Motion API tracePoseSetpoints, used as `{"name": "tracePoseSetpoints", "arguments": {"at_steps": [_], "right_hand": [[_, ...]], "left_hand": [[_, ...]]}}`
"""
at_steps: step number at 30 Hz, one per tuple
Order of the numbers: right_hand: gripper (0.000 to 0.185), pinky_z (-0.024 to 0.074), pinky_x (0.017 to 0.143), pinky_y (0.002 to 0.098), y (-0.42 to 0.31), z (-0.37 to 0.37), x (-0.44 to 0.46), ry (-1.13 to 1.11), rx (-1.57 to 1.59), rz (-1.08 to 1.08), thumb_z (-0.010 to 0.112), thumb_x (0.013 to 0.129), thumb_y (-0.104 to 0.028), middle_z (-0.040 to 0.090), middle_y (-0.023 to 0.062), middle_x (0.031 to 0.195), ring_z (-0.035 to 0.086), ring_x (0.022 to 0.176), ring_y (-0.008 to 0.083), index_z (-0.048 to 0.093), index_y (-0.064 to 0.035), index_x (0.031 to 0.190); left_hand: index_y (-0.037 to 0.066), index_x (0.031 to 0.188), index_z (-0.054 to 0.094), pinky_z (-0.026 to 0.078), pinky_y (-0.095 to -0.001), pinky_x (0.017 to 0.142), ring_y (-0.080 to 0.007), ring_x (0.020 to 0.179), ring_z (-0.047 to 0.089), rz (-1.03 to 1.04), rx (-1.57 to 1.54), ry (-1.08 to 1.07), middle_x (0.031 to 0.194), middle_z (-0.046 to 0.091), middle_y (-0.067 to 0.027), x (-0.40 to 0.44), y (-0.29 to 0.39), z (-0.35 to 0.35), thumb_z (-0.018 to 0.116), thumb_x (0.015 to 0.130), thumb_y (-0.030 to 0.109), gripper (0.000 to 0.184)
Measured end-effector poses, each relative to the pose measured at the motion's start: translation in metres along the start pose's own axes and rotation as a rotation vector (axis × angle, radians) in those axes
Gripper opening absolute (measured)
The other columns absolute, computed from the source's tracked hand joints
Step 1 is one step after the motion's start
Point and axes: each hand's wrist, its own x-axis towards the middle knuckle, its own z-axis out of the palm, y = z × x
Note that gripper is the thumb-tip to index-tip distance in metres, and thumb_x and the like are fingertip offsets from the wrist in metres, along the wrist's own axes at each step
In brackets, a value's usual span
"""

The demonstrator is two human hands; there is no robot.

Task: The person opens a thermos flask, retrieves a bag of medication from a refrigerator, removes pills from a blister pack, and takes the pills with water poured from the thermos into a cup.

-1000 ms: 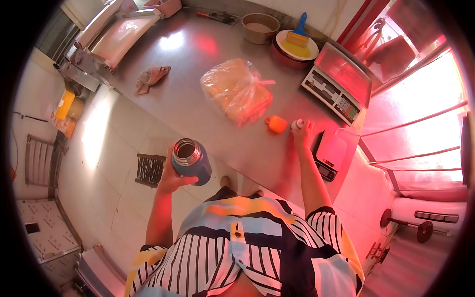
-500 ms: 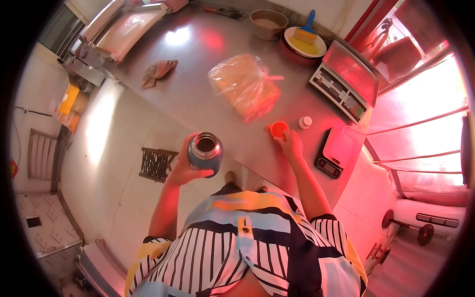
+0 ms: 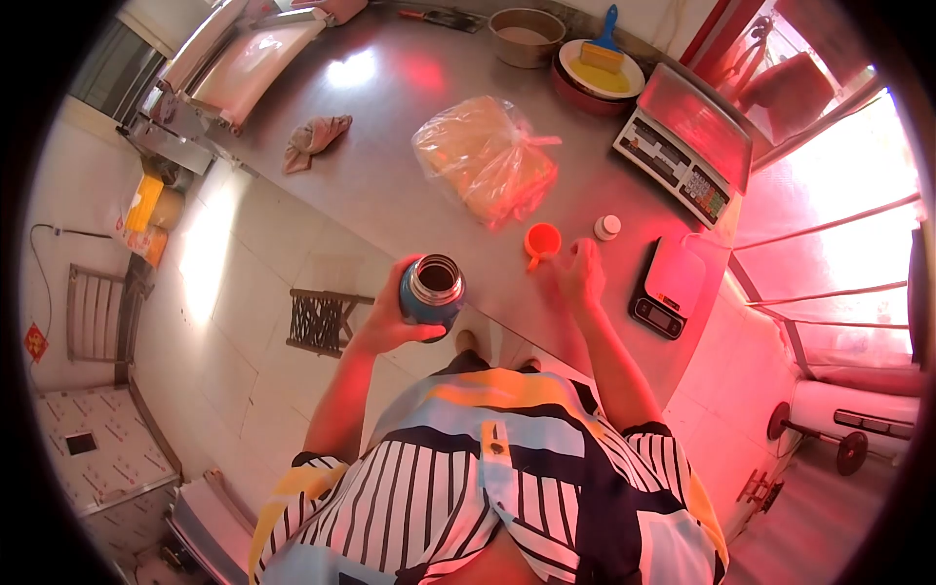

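Note:
My left hand is wrapped round a blue steel thermos flask, held upright off the table's front edge. The flask's mouth is uncovered and its inside looks dark. On the steel table stands a small orange cup with its handle towards me. Just right of that cup is my right hand, holding nothing, its thumb and fingers a little apart. A small white bottle stands beyond those fingers. Past the cup lies a clear plastic bag with yellowish contents.
A flat kitchen scale sits on the table's right, with a larger weighing scale behind it. A metal bowl and a plate with a blue-handled brush stand at the back. A crumpled cloth lies at left.
My right hand has let go of the orange cup and moved slightly right. The cup now stands on the table with its handle showing. The flask stays in my left hand.

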Motion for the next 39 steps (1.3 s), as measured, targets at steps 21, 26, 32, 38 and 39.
{"name": "tracePoseSetpoints", "arguments": {"at_steps": [21, 26, 32, 38, 39], "right_hand": [[0.022, 0.0486, 0.062, 0.0330, 0.049, 0.062, 0.028, -0.091, 0.545, 0.210, 0.069, 0.080, -0.021, 0.060, 0.0068, 0.082, 0.060, 0.070, 0.0170, 0.061, -0.0017, 0.088], [0.017, 0.0456, 0.055, 0.0271, 0.037, 0.042, 0.000, -0.316, 0.763, 0.267, 0.069, 0.081, -0.015, 0.062, 0.0033, 0.073, 0.055, 0.061, 0.0087, 0.065, 0.0004, 0.088], [0.015, 0.0455, 0.064, 0.0242, 0.002, -0.008, -0.043, -0.296, 0.510, 0.075, 0.069, 0.079, -0.011, 0.065, 0.0018, 0.078, 0.055, 0.069, 0.0070, 0.066, 0.0017, 0.086], [0.022, 0.0429, 0.060, 0.0261, -0.006, -0.034, -0.059, -0.226, 0.490, -0.078, 0.069, 0.077, -0.016, 0.061, 0.0011, 0.071, 0.049, 0.065, 0.0066, 0.064, 0.0023, 0.088], [0.023, 0.0423, 0.059, 0.0264, -0.009, -0.039, -0.061, -0.225, 0.472, -0.086, 0.069, 0.077, -0.017, 0.060, 0.0009, 0.070, 0.048, 0.065, 0.0064, 0.064, 0.0024, 0.088]], "left_hand": [[0.012, 0.129, 0.037, 0.042, -0.0416, 0.092, -0.0327, 0.114, 0.049, -0.048, 0.542, 0.038, 0.122, 0.050, -0.0114, 0.011, 0.007, 0.017, 0.083, 0.058, 0.017, 0.085], [0.012, 0.128, 0.036, 0.041, -0.0438, 0.093, -0.0339, 0.117, 0.045, -0.086, 0.727, -0.021, 0.124, 0.048, -0.0106, 0.027, 0.011, 0.024, 0.082, 0.058, 0.021, 0.084], [0.011, 0.128, 0.036, 0.042, -0.0450, 0.091, -0.0346, 0.113, 0.047, -0.043, 0.903, -0.114, 0.123, 0.048, -0.0110, 0.042, 0.012, 0.029, 0.081, 0.057, 0.024, 0.085], [0.012, 0.130, 0.035, 0.042, -0.0443, 0.092, -0.0346, 0.114, 0.046, -0.074, 1.061, -0.208, 0.122, 0.048, -0.0122, 0.050, 0.018, 0.035, 0.081, 0.055, 0.024, 0.088], [0.011, 0.130, 0.035, 0.042, -0.0446, 0.092, -0.0350, 0.113, 0.047, -0.071, 1.079, -0.215, 0.122, 0.048, -0.0124, 0.051, 0.020, 0.035, 0.081, 0.055, 0.025, 0.089]]}}
